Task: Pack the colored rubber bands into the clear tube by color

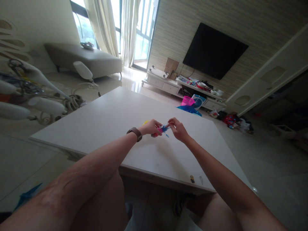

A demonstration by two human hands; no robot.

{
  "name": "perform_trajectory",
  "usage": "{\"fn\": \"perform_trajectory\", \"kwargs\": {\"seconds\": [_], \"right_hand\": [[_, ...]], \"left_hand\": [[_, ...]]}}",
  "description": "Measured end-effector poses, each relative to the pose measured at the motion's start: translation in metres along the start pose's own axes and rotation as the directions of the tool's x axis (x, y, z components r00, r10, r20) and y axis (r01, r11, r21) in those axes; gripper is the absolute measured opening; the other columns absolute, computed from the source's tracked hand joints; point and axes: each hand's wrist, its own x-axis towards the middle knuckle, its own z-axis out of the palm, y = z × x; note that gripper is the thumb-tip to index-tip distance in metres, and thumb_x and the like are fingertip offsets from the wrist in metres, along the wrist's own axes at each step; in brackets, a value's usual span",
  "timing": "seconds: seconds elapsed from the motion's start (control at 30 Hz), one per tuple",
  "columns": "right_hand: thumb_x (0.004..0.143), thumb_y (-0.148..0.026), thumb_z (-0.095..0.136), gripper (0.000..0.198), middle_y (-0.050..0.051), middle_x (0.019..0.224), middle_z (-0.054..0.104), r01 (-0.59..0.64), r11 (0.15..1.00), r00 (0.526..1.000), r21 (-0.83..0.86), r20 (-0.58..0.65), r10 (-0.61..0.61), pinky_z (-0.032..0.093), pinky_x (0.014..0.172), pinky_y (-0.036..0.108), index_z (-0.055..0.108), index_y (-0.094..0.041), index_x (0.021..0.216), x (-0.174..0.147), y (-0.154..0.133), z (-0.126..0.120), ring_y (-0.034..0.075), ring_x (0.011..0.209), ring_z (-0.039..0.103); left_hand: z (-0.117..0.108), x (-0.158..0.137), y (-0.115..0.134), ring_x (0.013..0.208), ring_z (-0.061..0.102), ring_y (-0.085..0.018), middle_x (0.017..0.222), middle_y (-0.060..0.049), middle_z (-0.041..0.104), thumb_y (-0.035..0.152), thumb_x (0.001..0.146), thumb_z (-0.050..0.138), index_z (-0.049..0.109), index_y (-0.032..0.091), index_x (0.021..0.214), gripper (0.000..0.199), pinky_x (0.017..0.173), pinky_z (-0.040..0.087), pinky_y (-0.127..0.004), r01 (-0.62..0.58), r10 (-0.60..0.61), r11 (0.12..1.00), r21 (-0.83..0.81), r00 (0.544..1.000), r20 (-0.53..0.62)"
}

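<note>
Over the middle of the white table (101, 112), both of my hands meet at a small pink, blue and clear item (164, 128), too small to name. My left hand (152, 127), with a dark watch (135, 133) on its wrist, is closed around its pink end. The fingers of my right hand (177, 129) are pinched at its clear, whitish end. A small blue piece (167, 135) shows just below the item. Something yellow (145, 122) lies behind my left hand, partly hidden. A red bit shows under my left fingers.
Two small stickers, one a yellow figure (192, 179), are by the table's near edge. Beyond the far edge are a pink basket (187, 100) and blue plastic (189, 110). A lamp with white shades (83, 70) lies at the left; a TV cabinet (158, 81) stands behind.
</note>
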Motion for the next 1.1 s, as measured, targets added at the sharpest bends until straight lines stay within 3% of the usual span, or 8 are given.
{"fn": "perform_trajectory", "kwargs": {"seconds": [0.17, 0.33, 0.43, 0.57, 0.8, 0.93, 1.1], "right_hand": [[0.097, -0.030, 0.040, 0.019, 0.006, 0.103, 0.076, 0.033, 0.999, 0.982, -0.033, 0.186, -0.026, 0.031, 0.103, 0.049, 0.047, -0.023, 0.113, -0.007, -0.006, -0.001, 0.025, 0.107, 0.065], [0.097, -0.031, 0.041, 0.023, 0.009, 0.116, 0.073, 0.090, 0.990, 0.933, -0.111, 0.357, -0.045, 0.027, 0.101, 0.051, 0.044, -0.023, 0.119, -0.008, -0.015, -0.004, 0.029, 0.120, 0.058], [0.097, -0.030, 0.040, 0.020, 0.007, 0.114, 0.074, 0.105, 0.985, 0.945, -0.134, 0.323, -0.057, 0.028, 0.099, 0.049, 0.045, -0.024, 0.116, -0.006, -0.019, -0.009, 0.029, 0.119, 0.059], [0.097, -0.028, 0.042, 0.019, 0.007, 0.107, 0.074, 0.118, 0.985, 0.984, -0.123, 0.150, -0.099, 0.029, 0.099, 0.046, 0.048, -0.023, 0.114, -0.006, -0.019, -0.014, 0.027, 0.107, 0.067], [0.094, -0.028, 0.049, 0.020, 0.006, 0.102, 0.073, 0.170, 0.965, 0.983, -0.200, -0.041, -0.181, 0.030, 0.096, 0.044, 0.052, -0.023, 0.114, -0.009, -0.016, -0.019, 0.027, 0.102, 0.067], [0.098, -0.033, 0.044, 0.023, 0.008, 0.111, 0.072, 0.143, 0.965, 0.986, -0.222, 0.113, -0.120, 0.028, 0.097, 0.046, 0.052, -0.023, 0.117, -0.007, -0.018, -0.019, 0.027, 0.105, 0.066], [0.100, -0.036, 0.040, 0.026, 0.007, 0.107, 0.076, 0.108, 0.972, 0.956, -0.211, 0.290, -0.043, 0.025, 0.098, 0.050, 0.048, -0.025, 0.122, -0.006, -0.029, -0.015, 0.030, 0.126, 0.051]], "left_hand": [[0.001, -0.002, 0.005, 0.051, 0.060, -0.014, 0.059, -0.001, 0.064, 0.020, 0.058, 0.081, 0.076, 0.012, 0.092, 0.035, 0.048, 0.049, -0.023, -0.044, 0.044, 0.999, -0.004, 0.999, 0.020], [-0.001, -0.005, 0.012, 0.052, 0.059, -0.013, 0.057, 0.002, 0.060, 0.019, 0.057, 0.081, 0.073, 0.012, 0.077, 0.022, 0.048, 0.047, -0.022, -0.118, 0.116, 0.989, 0.087, 0.993, 0.025], [-0.001, -0.006, 0.017, 0.055, 0.060, -0.013, 0.060, 0.001, 0.062, 0.017, 0.058, 0.078, 0.074, 0.012, 0.080, 0.022, 0.051, 0.049, -0.022, -0.145, 0.144, 0.988, 0.046, 0.989, 0.025], [0.001, -0.007, 0.023, 0.060, 0.064, -0.014, 0.067, -0.001, 0.067, 0.015, 0.059, 0.077, 0.076, 0.011, 0.088, 0.030, 0.056, 0.053, -0.024, -0.164, 0.165, 0.986, -0.023, 0.986, 0.036], [-0.001, -0.007, 0.019, 0.062, 0.068, -0.017, 0.069, -0.004, 0.071, 0.019, 0.059, 0.080, 0.075, 0.011, 0.084, 0.027, 0.058, 0.056, -0.026, -0.111, 0.114, 0.992, -0.061, 0.992, 0.049], [0.000, -0.006, 0.017, 0.060, 0.068, -0.017, 0.067, -0.004, 0.071, 0.019, 0.059, 0.080, 0.076, 0.011, 0.087, 0.029, 0.054, 0.053, -0.024, -0.122, 0.123, 0.992, -0.015, 0.992, 0.032], [0.001, -0.009, 0.022, 0.055, 0.066, -0.016, 0.063, -0.002, 0.068, 0.018, 0.060, 0.078, 0.074, 0.011, 0.084, 0.025, 0.052, 0.052, -0.024, -0.125, 0.123, 0.991, 0.042, 0.991, 0.053]]}}
